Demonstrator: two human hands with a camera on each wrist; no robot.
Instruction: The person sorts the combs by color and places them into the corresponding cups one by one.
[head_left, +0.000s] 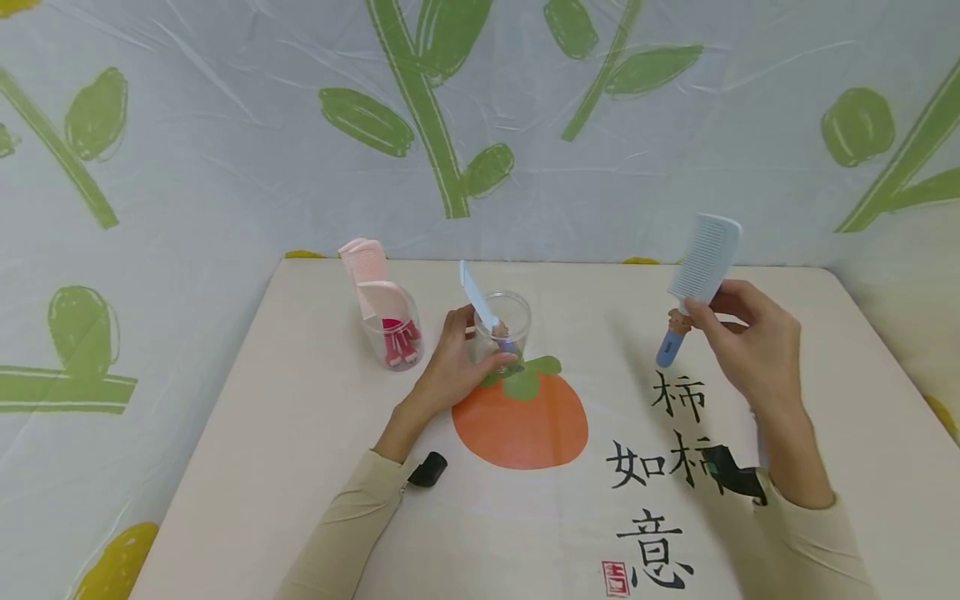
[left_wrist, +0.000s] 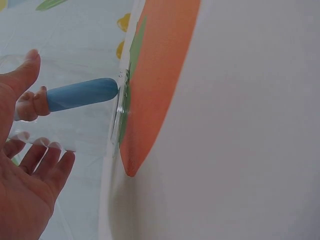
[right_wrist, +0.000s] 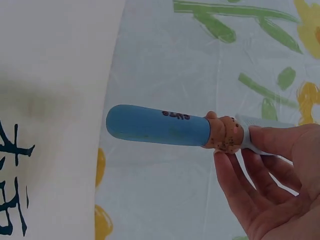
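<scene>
In the head view my left hand grips a clear cup near the middle of the table. A light blue comb stands tilted inside it, teeth end sticking out above the rim. The left wrist view shows that comb's blue handle through the cup wall, its rounded end near the cup's bottom. Off to the right, my right hand pinches a second light blue comb at its neck, above the table. Its handle points down, with a brown figure where handle and head meet.
Left of my left hand stands another clear cup holding pink combs with dark pink handles. The table covering carries an orange persimmon print and black characters. A leaf-patterned sheet hangs behind the table.
</scene>
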